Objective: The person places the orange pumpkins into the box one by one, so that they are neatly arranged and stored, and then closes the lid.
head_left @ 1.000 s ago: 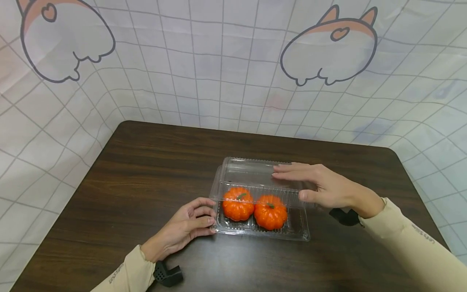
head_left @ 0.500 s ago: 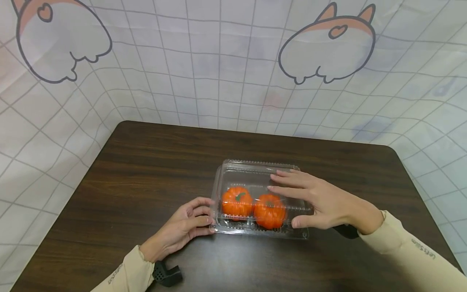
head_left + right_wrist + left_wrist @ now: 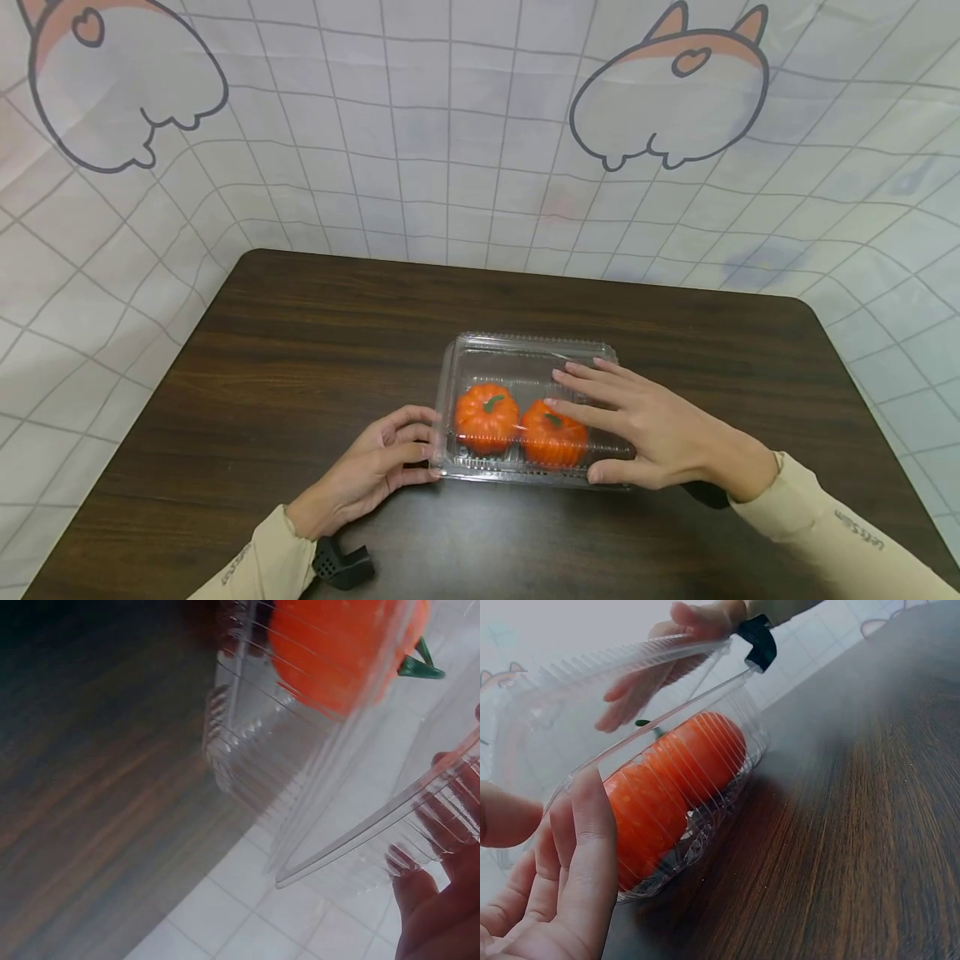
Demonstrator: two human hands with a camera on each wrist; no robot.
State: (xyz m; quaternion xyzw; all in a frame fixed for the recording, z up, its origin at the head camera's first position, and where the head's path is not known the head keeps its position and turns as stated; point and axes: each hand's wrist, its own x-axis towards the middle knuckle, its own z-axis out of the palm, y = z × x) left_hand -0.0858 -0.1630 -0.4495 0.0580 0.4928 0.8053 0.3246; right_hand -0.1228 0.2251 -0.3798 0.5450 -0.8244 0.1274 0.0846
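Note:
A clear plastic clamshell container (image 3: 517, 478) stands on the table with two orange toy pumpkins inside, the left pumpkin (image 3: 487, 419) and the right pumpkin (image 3: 553, 435), both with green stems. Its hinged lid (image 3: 495, 358) slants over them, and both wrist views show a gap between lid and base. My left hand (image 3: 375, 467) holds the container's left front corner, the rim lying between thumb and fingers (image 3: 589, 832). Over the lid's right side my right hand (image 3: 637, 429) lies with fingers spread and straight, fingertips against the clear plastic (image 3: 360, 847).
The dark wood-grain table (image 3: 300, 333) extends around the container on every side. Behind and beside it hangs a white gridded cloth (image 3: 480, 142) with cartoon animal drawings. A black wrist camera (image 3: 342, 564) sits on the left wrist, close over the table.
The lid has swung down toward the front, from half raised to nearly over the base. My right hand has come forward and down with it; the left hand stays at the corner.

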